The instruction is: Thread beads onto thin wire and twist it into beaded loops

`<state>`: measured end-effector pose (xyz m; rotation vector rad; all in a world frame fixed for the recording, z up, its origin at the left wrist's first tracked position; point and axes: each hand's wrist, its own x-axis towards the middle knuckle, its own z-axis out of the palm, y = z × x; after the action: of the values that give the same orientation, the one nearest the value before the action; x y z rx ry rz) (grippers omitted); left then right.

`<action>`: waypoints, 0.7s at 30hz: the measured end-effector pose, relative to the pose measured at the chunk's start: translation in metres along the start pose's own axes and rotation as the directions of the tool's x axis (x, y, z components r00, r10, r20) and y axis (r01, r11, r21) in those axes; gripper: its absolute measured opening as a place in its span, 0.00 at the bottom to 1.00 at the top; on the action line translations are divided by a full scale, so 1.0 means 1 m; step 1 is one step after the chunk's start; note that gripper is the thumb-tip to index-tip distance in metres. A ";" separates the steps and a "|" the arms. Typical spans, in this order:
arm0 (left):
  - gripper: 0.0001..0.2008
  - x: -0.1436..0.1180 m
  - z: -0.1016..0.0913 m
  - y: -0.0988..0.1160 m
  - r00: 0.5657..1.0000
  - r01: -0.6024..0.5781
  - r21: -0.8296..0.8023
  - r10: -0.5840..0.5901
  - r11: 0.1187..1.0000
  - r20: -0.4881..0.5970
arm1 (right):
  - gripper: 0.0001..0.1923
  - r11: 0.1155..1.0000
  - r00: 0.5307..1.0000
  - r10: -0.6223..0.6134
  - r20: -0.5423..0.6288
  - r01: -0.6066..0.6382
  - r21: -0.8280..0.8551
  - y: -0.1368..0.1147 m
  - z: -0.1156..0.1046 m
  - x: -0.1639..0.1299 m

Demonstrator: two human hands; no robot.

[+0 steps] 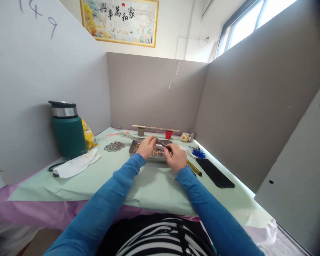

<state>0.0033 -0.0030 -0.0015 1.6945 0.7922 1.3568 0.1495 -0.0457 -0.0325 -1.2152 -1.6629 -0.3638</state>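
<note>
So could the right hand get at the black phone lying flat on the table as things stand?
Probably yes. The right hand is beside the tray, and the phone lies flat just to its right with bare table cover between; only the pliers lie near that path.

— What stands at the left of the desk?
— A green flask [68, 132], a yellow packet [88, 134] behind it, and a white cloth [76, 164] in front.
— And on the right?
— A black phone [214, 172], near a blue feather [198, 152]. A red cup [169, 134] stands by the back wall.
</note>
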 end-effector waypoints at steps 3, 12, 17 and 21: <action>0.07 0.001 0.000 -0.002 0.981 -0.134 0.354 0.173 0.926 -0.082 | 0.14 0.997 1.000 -0.009 -0.014 0.008 -0.074 -0.001 0.003 -0.002; 0.06 -0.006 0.007 -0.005 0.989 0.032 0.852 0.107 0.522 -0.103 | 0.14 0.960 0.997 -0.072 -0.001 0.069 -0.271 0.000 0.010 -0.007; 0.07 -0.003 0.006 0.000 0.997 -0.035 0.722 0.073 0.691 -0.021 | 0.13 0.998 1.000 -0.001 -0.021 -0.001 -0.060 -0.003 0.005 -0.003; 0.09 -0.001 -0.002 0.004 0.988 0.101 0.058 -0.107 0.993 0.108 | 0.14 0.978 0.992 0.118 -0.039 -0.110 0.176 0.000 -0.003 0.003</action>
<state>0.0013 -0.0058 0.0019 1.7288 0.8465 1.1698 0.1510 -0.0457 -0.0284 -1.1556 -1.5414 -0.1722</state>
